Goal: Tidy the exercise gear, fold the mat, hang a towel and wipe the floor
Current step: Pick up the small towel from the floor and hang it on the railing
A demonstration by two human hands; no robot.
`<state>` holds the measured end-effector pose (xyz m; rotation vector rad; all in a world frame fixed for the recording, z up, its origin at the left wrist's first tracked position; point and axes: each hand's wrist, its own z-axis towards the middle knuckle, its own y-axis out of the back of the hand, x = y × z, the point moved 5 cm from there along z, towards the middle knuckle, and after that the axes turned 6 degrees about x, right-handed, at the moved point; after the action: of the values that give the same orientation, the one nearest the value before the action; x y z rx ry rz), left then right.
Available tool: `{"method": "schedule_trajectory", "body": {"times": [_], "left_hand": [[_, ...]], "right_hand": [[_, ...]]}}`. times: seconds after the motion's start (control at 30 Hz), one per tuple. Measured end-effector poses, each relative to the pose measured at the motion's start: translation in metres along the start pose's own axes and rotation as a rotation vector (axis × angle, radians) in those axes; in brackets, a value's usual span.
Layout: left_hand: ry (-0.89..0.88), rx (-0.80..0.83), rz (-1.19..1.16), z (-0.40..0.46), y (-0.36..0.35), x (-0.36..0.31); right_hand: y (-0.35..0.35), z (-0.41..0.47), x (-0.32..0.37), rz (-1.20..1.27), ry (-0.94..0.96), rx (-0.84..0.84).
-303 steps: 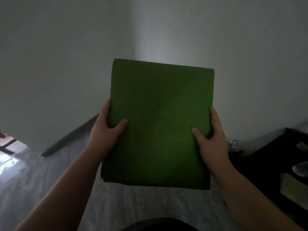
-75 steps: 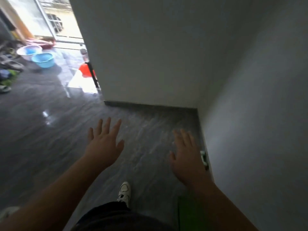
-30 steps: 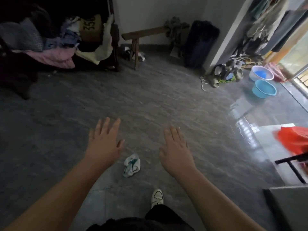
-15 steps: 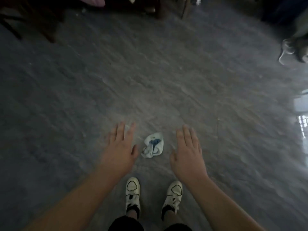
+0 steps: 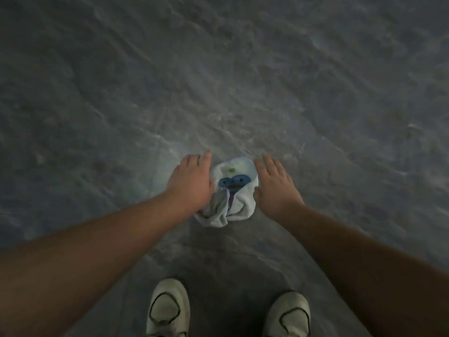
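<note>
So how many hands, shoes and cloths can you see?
Hands: 2, left and right
Shoes: 2, one and another
Cloths: 1
Total: 5

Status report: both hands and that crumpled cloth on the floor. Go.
Left hand open, right hand open, flanking the cloth. Cloth crumpled on grey floor, not gripped. Nothing in the way.

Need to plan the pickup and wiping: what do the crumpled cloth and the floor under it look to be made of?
Cloth: soft white fabric, likely a small towel, with a blue print; it lies bunched in limp folds. Floor: hard grey stone or stone-look tile, with pale veining and a dull sheen; which one is unclear.
</note>
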<state>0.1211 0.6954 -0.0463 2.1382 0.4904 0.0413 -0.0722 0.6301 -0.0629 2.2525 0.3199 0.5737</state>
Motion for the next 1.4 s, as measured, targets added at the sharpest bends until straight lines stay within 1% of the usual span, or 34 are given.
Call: {"method": "schedule_trajectory", "body": {"times": [0.07,0.17,0.2,0.27,0.37,0.43,0.47,0.57,0.67,0.77,0.83,0.93,1.0,1.03,1.07,1.1,1.2,1.3,1.33,1.4], "left_hand": [[0.046,0.077,-0.125,0.032,-0.027,0.006],[0.102,0.210,-0.322,0.060,-0.061,0.016],[0.096,0.249,-0.365,0.064,-0.069,0.019],[0.082,0.289,-0.433,0.065,-0.076,0.024],[0.106,0.245,-0.513,0.058,-0.072,0.030],[0.088,0.226,-0.491,0.056,-0.070,0.029],[0.062,0.202,-0.459,0.057,-0.069,0.027],[-0.077,0.034,-0.392,0.065,-0.052,0.019],[-0.102,-0.065,-0.507,0.069,-0.028,0.012],[-0.164,-0.148,-0.508,0.062,-0.008,0.007],[-0.161,-0.153,-0.444,0.054,-0.004,0.006],[-0.122,-0.049,-0.336,0.053,-0.010,0.013],[-0.137,0.042,-0.177,0.059,-0.014,0.021],[-0.141,0.070,-0.120,0.062,-0.015,0.025],[-0.139,0.073,-0.112,0.063,-0.013,0.029],[-0.137,0.056,-0.162,0.061,-0.009,0.032],[-0.072,-0.066,-0.466,0.041,0.021,0.034],[-0.031,-0.200,-0.559,-0.001,0.059,0.021],[-0.032,-0.219,-0.585,-0.020,0.072,0.013],[-0.025,-0.192,-0.698,-0.061,0.102,-0.005]], "right_hand": [[-0.017,0.036,-0.017,0.045,-0.029,0.008],[-0.035,0.067,-0.024,0.193,-0.054,-0.027],[-0.038,0.071,-0.023,0.247,-0.055,-0.021],[-0.046,0.072,-0.017,0.337,-0.061,0.045],[-0.050,0.067,-0.013,0.511,-0.143,0.090],[-0.050,0.066,-0.013,0.623,-0.215,0.094],[-0.050,0.066,-0.013,0.643,-0.233,0.101],[-0.045,0.071,-0.015,0.620,-0.253,0.121],[-0.025,0.073,-0.017,0.682,-0.229,0.061],[0.000,0.068,-0.020,0.909,-0.251,-0.075],[0.010,0.063,-0.025,0.980,-0.289,-0.162],[0.018,0.064,-0.032,0.886,-0.257,-0.249],[0.025,0.067,-0.034,0.843,-0.203,-0.295],[0.029,0.069,-0.035,0.833,-0.180,-0.310],[0.034,0.068,-0.035,0.832,-0.164,-0.320],[0.040,0.066,-0.036,0.845,-0.152,-0.325],[0.060,0.042,-0.031,0.947,-0.115,-0.298],[0.077,-0.007,-0.016,1.022,-0.087,-0.278],[0.086,-0.028,-0.009,0.994,-0.092,-0.289],[0.111,-0.073,0.005,0.949,-0.108,-0.335]]}}
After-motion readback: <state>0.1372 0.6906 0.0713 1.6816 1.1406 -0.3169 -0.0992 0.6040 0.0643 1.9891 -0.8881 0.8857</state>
